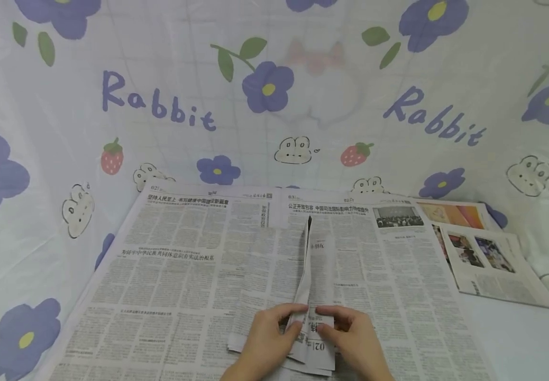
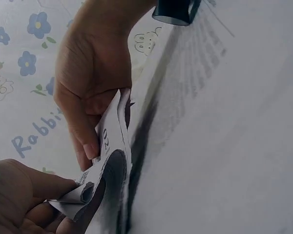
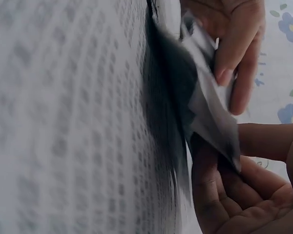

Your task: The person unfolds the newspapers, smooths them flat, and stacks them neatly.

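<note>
The fingers of the left hand (image 1: pixel 272 338) are bent, with the thumb and fingertips close together, pinching one side of a folded newspaper (image 1: pixel 321 296). The right hand (image 1: pixel 355 338) pinches the other side the same way. The folded newspaper lies on top of a big open newspaper (image 1: pixel 155 296), and a thin fold stands up along its middle. "02" shows near its bottom edge.

The open newspaper has "02" and "03" at the top of its pages. One big line says "坚持人民至上", and another says "公正开放包容". The flowery cloth (image 1: pixel 160 143) behind says "Rabbit" twice in purple. More printed papers (image 1: pixel 488 270) lie at the right, on the white counter (image 1: pixel 517 330); their words are too small to read.
</note>
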Demonstrator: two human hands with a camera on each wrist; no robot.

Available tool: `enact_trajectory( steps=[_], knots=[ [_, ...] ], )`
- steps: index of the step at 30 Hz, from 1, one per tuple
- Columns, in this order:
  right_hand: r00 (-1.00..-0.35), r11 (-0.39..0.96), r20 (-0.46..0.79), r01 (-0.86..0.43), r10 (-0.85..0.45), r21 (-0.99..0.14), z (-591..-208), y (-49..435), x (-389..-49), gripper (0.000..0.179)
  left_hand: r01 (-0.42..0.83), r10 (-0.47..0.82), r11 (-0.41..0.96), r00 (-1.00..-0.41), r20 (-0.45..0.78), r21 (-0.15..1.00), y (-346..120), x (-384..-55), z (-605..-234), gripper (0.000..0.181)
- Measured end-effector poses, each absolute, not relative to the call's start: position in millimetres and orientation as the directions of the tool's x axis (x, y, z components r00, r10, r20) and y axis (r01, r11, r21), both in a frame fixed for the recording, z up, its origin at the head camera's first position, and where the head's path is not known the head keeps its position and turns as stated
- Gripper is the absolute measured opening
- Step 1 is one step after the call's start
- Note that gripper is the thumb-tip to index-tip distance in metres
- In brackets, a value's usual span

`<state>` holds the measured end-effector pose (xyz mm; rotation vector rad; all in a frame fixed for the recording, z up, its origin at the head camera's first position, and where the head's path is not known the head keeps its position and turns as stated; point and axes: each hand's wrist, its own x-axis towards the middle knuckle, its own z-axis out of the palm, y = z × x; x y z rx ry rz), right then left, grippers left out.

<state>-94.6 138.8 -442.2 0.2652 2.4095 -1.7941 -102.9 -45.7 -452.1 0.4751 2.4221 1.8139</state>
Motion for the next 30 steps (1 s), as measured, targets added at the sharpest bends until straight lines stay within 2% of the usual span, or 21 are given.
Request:
enact_trajectory(
  steps=[6,20,30],
  knots=[
    [-0.962,0.265,-0.227,0.261,0.152,-0.928,-437,145,-95,0.028,0.204,0.264,0.228,-0.954,0.141,0.952,-55,-103,-435,0.030],
    [-0.926,0.180,-0.272,0.324,0.264,-0.929,-432,164,-100,0.023,0.121,0.186,0.105,-0.977,0.100,0.987,-94,-115,-404,0.027],
    [-0.898,0.123,-0.303,0.357,0.320,-0.926,-431,173,-103,0.026,0.100,0.103,0.151,-0.991,0.085,0.983,-129,-128,-408,0.026]
  ],
)
